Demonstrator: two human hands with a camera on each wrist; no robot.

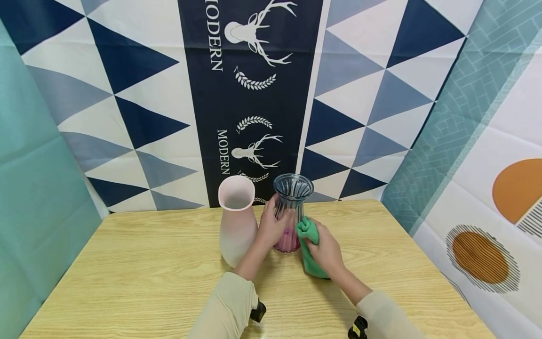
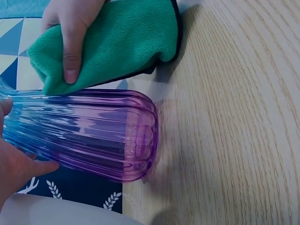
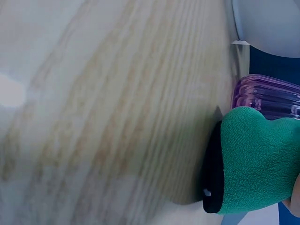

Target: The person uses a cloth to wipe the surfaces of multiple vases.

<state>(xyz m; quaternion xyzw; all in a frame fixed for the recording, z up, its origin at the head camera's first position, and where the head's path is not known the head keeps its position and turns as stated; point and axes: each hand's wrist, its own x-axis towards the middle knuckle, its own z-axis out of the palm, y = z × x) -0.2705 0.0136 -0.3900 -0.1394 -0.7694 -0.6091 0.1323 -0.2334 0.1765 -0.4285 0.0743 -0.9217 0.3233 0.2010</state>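
Observation:
A ribbed glass vase (image 1: 289,226), blue at the flared top and pink-purple at the base, stands upright near the table's back edge. My left hand (image 1: 273,223) grips its upper part from the left side. On the other side my right hand (image 1: 328,247) holds a folded green cloth (image 1: 311,259) with a dark edge, its upper end against the vase's side. In the left wrist view the right thumb presses on the cloth (image 2: 126,37) alongside the vase (image 2: 93,131). The right wrist view has the cloth (image 3: 258,159) partly covering the vase (image 3: 267,96).
A pale pink-and-white vase (image 1: 238,230) stands just left of the glass one, close to my left forearm. The wooden table (image 1: 139,278) ends at a patterned backdrop (image 1: 254,108) with triangles and deer heads. Fabric covers both sides.

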